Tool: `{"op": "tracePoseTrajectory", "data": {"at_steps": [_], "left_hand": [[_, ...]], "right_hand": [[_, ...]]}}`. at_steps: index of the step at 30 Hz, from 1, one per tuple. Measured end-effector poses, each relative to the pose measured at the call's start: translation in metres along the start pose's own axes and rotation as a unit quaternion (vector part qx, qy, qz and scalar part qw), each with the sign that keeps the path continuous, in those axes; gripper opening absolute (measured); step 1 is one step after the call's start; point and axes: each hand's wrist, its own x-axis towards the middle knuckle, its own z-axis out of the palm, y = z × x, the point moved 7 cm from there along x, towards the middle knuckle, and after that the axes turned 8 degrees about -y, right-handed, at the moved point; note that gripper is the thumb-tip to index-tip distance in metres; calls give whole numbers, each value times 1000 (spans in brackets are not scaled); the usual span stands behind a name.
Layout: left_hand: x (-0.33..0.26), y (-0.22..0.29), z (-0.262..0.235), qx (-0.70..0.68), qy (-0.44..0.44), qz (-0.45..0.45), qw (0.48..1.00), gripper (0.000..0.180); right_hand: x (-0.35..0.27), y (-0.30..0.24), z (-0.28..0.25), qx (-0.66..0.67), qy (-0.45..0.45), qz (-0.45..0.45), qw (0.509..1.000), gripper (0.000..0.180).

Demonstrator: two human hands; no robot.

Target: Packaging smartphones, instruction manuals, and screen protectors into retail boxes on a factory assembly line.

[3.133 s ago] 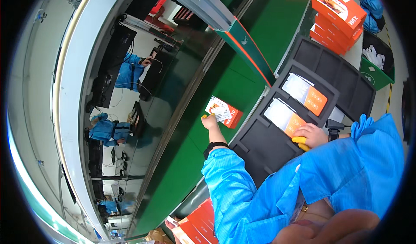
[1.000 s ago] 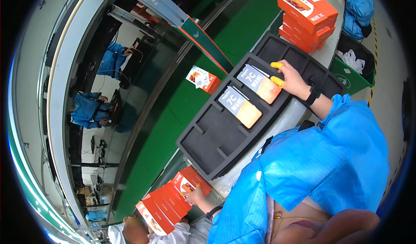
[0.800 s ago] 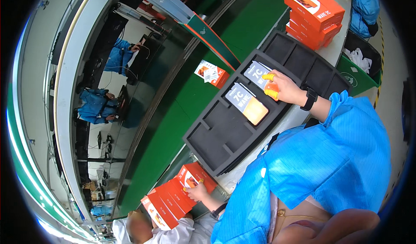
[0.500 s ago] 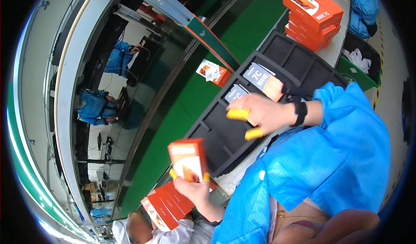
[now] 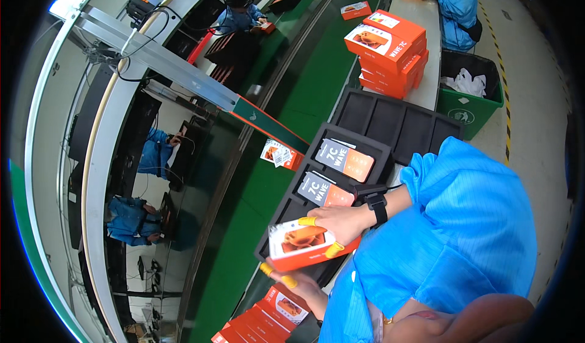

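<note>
My right hand [image 5: 341, 224], with yellow finger cots, grips an orange-and-white phone box [image 5: 298, 239] across its top, holding it tilted over the near end of a black compartment tray [image 5: 292, 209]. Just below the box's near corner is my left hand [image 5: 303, 288], also with yellow cots, its fingers stretched apart; I cannot tell whether a fingertip touches the box. Two smartphones with grey-and-orange printed faces lie in the tray, a farther phone [image 5: 344, 159] and a nearer phone [image 5: 325, 190], beyond my right wrist.
Orange boxes stand in a stack [image 5: 390, 53] at the far right and a row [image 5: 262, 318] at the near left. Another black tray [image 5: 396, 126] lies beyond mine. A single box [image 5: 280, 154] rests on the green belt [image 5: 234, 236]. A green bin [image 5: 472, 102] stands right; co-workers sit around.
The box has passed from my left hand to my right and swung right, over the tray. My right hand has come down from the phones. The view has shifted too.
</note>
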Motion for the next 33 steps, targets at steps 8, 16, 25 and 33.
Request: {"op": "tracePoseTrajectory", "data": {"at_steps": [8,16,25,33], "left_hand": [[-2,-56,11,-217,-54,-54,973,84],[4,-75,3,-235,-65,-64,968,74],[4,-94,1,-284,-13,-55,957,65],[10,-92,-20,-389,53,-33,919,59]], "right_hand": [[12,-16,-21,125,23,-17,992,90],[23,-8,-26,74,22,25,997,96],[25,-17,-54,79,24,68,994,96],[-12,-36,-170,226,221,-77,945,79]]}}
